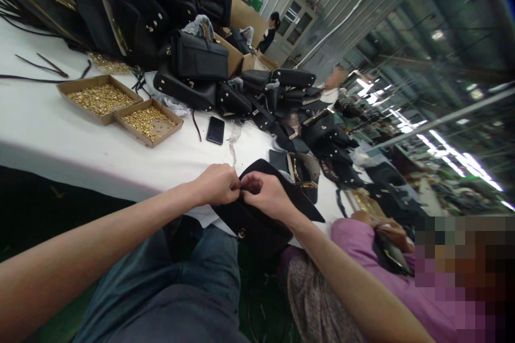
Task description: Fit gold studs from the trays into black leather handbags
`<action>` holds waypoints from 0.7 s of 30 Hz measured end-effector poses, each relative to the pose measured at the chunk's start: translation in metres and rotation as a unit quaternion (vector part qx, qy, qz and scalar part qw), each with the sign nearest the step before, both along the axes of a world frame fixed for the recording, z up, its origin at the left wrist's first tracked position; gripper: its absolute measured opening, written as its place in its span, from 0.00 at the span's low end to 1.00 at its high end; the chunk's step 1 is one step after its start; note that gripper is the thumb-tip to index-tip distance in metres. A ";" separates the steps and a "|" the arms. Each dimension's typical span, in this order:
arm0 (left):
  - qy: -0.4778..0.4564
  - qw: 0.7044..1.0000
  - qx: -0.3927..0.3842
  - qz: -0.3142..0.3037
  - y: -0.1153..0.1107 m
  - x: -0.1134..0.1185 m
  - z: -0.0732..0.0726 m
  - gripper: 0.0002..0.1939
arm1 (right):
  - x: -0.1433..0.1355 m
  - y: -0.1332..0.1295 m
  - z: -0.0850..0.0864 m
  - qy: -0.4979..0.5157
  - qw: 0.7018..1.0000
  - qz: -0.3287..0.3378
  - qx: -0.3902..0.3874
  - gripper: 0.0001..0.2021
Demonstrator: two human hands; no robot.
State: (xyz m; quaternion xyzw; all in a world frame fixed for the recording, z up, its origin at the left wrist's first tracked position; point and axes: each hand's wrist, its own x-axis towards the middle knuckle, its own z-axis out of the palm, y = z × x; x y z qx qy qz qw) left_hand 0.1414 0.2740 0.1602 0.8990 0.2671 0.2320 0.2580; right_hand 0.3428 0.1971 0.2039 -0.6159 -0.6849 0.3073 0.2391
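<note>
A black bag [257, 225] rests tilted at the table's front edge, over my lap, with a small gold fitting on its near side. My left hand [221, 185] is closed at the bag's upper left edge, its fingertips pinched together. Right beside it, my right hand [265, 193] reaches over the bag with thumb and forefinger closed near the same spot. What the fingertips of either hand hold is too small to make out. A black phone [215, 130] lies on the white table [100, 153] beyond my hands.
Two cardboard trays [105, 118] [152, 143] of small gold pieces stand at the left. Black bags [201, 59] are piled along the back. At the right, close to my right arm, sits a person in a purple top [362, 257], hands on a dark bag.
</note>
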 end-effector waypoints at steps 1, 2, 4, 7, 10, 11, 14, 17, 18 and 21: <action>0.000 1.000 0.010 0.006 -0.002 0.000 -0.001 0.10 | -0.001 -0.001 -0.001 0.000 1.000 -0.003 0.005 0.10; -0.002 1.000 0.016 0.011 -0.003 0.000 -0.002 0.10 | -0.003 -0.001 -0.001 0.001 1.000 -0.007 0.008 0.10; -0.013 0.999 0.018 0.024 -0.006 0.000 -0.003 0.10 | -0.005 -0.002 -0.002 0.001 1.000 -0.020 0.013 0.10; -0.036 0.998 -0.006 0.045 -0.007 -0.001 -0.005 0.11 | -0.006 -0.001 -0.003 -0.007 0.999 -0.037 0.019 0.09; -0.062 0.995 -0.074 0.032 -0.006 -0.003 -0.006 0.12 | -0.007 0.000 -0.003 -0.004 0.999 -0.039 0.015 0.10; -0.070 0.992 -0.099 0.023 -0.006 -0.004 -0.005 0.13 | -0.008 -0.001 -0.003 -0.003 0.999 -0.036 0.016 0.11; -0.088 0.986 -0.138 0.025 -0.007 -0.005 -0.002 0.13 | -0.010 -0.004 -0.002 -0.013 0.999 -0.027 0.033 0.13; -0.092 0.984 -0.141 0.061 -0.013 -0.005 0.001 0.12 | -0.012 -0.008 -0.003 -0.023 0.997 -0.033 0.059 0.12; -0.093 0.983 -0.142 0.068 -0.015 -0.005 0.002 0.12 | -0.012 -0.009 -0.003 -0.023 0.997 -0.036 0.065 0.12; -0.098 0.980 -0.158 0.069 -0.021 -0.007 0.000 0.12 | -0.013 -0.012 -0.004 -0.015 0.997 -0.030 0.069 0.13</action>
